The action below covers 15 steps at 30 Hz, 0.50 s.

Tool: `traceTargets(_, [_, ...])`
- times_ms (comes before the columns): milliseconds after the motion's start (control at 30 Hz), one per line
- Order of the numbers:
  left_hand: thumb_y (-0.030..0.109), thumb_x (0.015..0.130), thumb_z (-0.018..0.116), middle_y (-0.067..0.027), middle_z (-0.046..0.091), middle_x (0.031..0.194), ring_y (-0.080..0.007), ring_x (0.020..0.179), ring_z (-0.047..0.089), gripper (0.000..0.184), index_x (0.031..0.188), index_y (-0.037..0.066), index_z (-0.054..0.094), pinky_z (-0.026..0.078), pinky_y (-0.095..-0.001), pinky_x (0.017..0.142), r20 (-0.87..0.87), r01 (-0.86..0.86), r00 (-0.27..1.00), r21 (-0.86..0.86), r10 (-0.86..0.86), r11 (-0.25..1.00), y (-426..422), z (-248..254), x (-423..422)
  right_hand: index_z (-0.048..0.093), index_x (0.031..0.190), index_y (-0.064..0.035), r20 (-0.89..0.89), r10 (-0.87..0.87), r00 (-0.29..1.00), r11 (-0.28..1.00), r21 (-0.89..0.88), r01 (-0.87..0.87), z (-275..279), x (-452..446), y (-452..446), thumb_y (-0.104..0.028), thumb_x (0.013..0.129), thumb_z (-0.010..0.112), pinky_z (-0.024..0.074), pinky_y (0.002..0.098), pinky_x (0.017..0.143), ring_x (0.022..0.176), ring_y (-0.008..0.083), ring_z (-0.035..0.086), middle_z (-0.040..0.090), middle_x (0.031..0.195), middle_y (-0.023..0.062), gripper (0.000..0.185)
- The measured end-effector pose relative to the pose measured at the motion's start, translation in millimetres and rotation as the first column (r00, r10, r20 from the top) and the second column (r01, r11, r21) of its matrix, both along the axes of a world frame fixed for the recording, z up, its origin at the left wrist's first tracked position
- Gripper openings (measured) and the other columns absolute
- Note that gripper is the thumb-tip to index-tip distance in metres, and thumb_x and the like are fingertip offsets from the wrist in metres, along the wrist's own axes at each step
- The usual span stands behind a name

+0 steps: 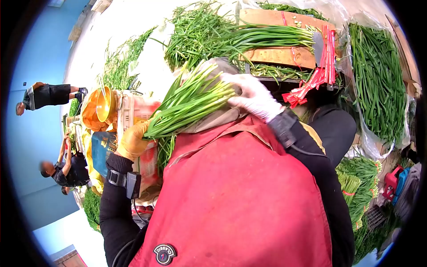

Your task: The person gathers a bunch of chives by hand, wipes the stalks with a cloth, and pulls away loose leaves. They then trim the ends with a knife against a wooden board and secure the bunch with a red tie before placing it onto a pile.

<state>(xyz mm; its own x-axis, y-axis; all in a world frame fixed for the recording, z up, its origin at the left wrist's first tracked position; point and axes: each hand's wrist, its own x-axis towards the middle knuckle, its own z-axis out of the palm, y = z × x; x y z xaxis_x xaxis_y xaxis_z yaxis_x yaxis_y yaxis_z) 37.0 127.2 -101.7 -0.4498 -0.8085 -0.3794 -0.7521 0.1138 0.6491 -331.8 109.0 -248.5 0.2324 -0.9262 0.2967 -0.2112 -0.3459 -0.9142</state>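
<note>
A loose bunch of garlic chives (189, 104) lies across my lap, its pale stem ends pointing right and its green leaves toward my left hand. My left hand (133, 141), in an orange glove, is closed around the leafy end. Beside the stem ends is my right hand (253, 95) in a white glove, its thumb and fingers apart and partly blurred. Whether it touches the stems, I cannot tell. A larger bunch of chives (275, 38) rests ahead on a wooden board (280, 55). Red ties (327, 58) hang at the board's right end.
Piles of loose chives (193, 33) spread ahead. At right, more chives (376, 80) lie on clear plastic sheeting (373, 142), with tied bundles (356, 187) nearer me. A yellow bowl (106, 104) and a crate (138, 109) stand at left. Two people (46, 97) (66, 171) are farther left.
</note>
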Motion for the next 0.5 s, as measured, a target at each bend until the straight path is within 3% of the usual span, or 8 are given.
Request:
traceTargets(33, [-0.018,0.082,0.056,-0.0064,0.064,0.116,-0.0142,0.102,0.06,0.053,0.13,0.005,0.058,0.048,-0.0247,0.087,-0.025,-0.004,1.0,0.025,0.005,1.0,-1.4,-3.1,2.0,0.065,0.123,-0.0134,-0.109,-0.016,0.994,0.989,-0.145,0.0,3.1,10.2,-2.3,-0.021,0.082,0.071,0.0469,0.0348,0.09,0.098,0.0235,0.061,0.062,0.103,0.01,0.042])
traceTargets(100, [-0.018,0.082,0.056,-0.0064,0.064,0.116,-0.0143,0.102,0.06,0.053,0.13,0.004,0.059,0.048,-0.025,0.087,-0.077,-0.014,0.997,0.073,0.02,0.997,-3.1,-11.5,8.7,0.069,0.115,-0.0129,-0.213,0.109,0.971,0.994,0.053,-0.1,-1.9,16.6,-9.4,-0.022,0.082,0.073,0.0472,0.0345,0.09,0.098,0.0253,0.06,0.063,0.1,0.0093,0.035])
traceTargets(167, [-0.019,0.082,0.056,-0.0054,0.065,0.116,-0.0134,0.102,0.06,0.054,0.13,0.004,0.058,0.048,-0.0252,0.088,-0.071,0.089,0.993,-0.004,-0.089,0.996,-4.6,-11.1,7.3,0.071,0.105,-0.004,0.421,0.021,0.907,0.86,0.454,-0.231,-33.4,25.8,-13.4,-0.003,0.084,0.071,0.0486,0.0254,0.087,0.095,0.0139,0.062,0.066,0.098,0.0022,0.021])
traceTargets(233, [-0.019,0.082,0.057,-0.0047,0.065,0.115,-0.0127,0.101,0.06,0.055,0.131,0.004,0.057,0.048,-0.0252,0.088,-0.105,0.066,0.992,0.009,-0.064,0.998,-0.9,-12.8,8.9,0.069,0.098,-0.001,0.393,0.031,0.919,0.93,0.325,-0.17,-20.5,17.8,-11.4,-0.003,0.085,0.07,0.0514,0.0251,0.079,0.085,0.0112,0.064,0.066,0.088,0.0022,0.013])
traceTargets(267, [-0.018,0.081,0.057,-0.0044,0.065,0.114,-0.0124,0.101,0.06,0.055,0.132,0.004,0.057,0.048,-0.0252,0.088,-0.147,-0.002,0.989,0.06,0.01,0.998,1.6,-15.8,9.3,0.068,0.094,-0.0014,0.495,-0.086,0.865,0.9,0.41,-0.145,-22.3,16.6,-10.2,-0.005,0.087,0.069,0.0514,0.0252,0.079,0.082,0.0118,0.064,0.068,0.088,0.0037,0.008])
traceTargets(300, [-0.018,0.081,0.058,-0.0041,0.065,0.114,-0.0121,0.101,0.06,0.056,0.132,0.004,0.057,0.048,-0.0252,0.089,-0.187,-0.065,0.979,0.111,0.085,0.992,3.0,-19.0,9.0,0.067,0.092,-0.0022,0.225,-0.198,0.954,0.875,0.48,0.068,-22.9,5.3,-12.6,-0.007,0.09,0.066,0.0509,0.0251,0.079,0.081,0.0123,0.064,0.069,0.093,0.0054,0.005])
traceTargets(400, [-0.016,0.081,0.061,-0.0039,0.066,0.112,-0.0111,0.1,0.06,0.057,0.134,0.005,0.055,0.048,-0.0252,0.089,-0.163,-0.005,0.987,0.05,0.013,0.999,1.3,-19.1,11.5,0.067,0.093,-0.0015,0.323,-0.346,0.881,0.765,0.641,0.065,-35.7,-16.3,-11.4,-0.015,0.09,0.065,0.0497,0.0264,0.076,0.079,0.0143,0.062,0.067,0.089,0.0063,0.013])
traceTargets(500, [-0.015,0.078,0.064,-0.0037,0.066,0.11,-0.012,0.097,0.06,0.061,0.135,0.005,0.055,0.047,-0.0251,0.089,-0.066,0.046,0.997,-0.061,-0.05,0.997,3.5,-25.8,18.1,0.067,0.097,-0.0008,0.308,-0.158,0.938,0.867,0.498,-0.017,-40.3,-0.1,1.4,-0.021,0.089,0.068,0.0488,0.0258,0.074,0.079,0.0134,0.061,0.067,0.087,0.0045,0.022])
